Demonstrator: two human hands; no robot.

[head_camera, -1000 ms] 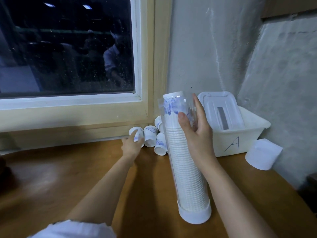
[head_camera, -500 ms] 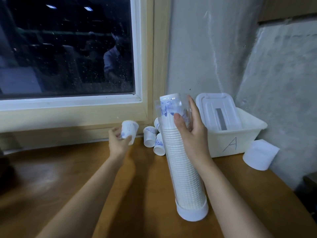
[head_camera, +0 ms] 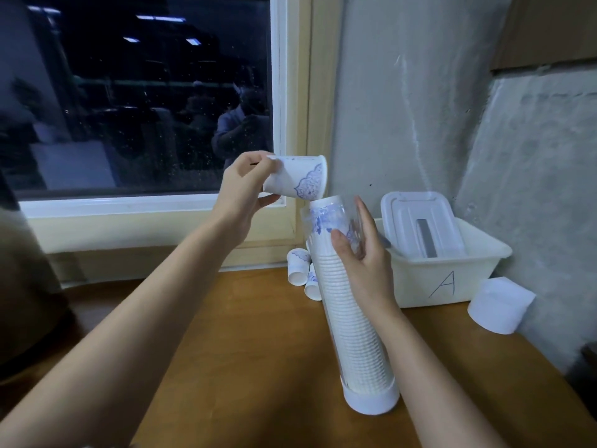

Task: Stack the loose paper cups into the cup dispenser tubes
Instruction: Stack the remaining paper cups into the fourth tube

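Observation:
A clear dispenser tube stands upright on the wooden table, packed with a tall stack of white cups and seated in a white base cap. My right hand grips the tube near its top. My left hand holds a white paper cup with a blue pattern, tipped on its side, its rim just above the tube's open top. Two loose cups lie on the table behind the tube, by the window sill.
A white plastic bin marked "A" holds a lidded white box at the right. A white cap-like piece sits by the wall. The window frame and the grey wall close the back.
My left hand picked a cup from the group by the sill, lifted it and carried it right to the tube's top. My right hand kept its hold on the tube.

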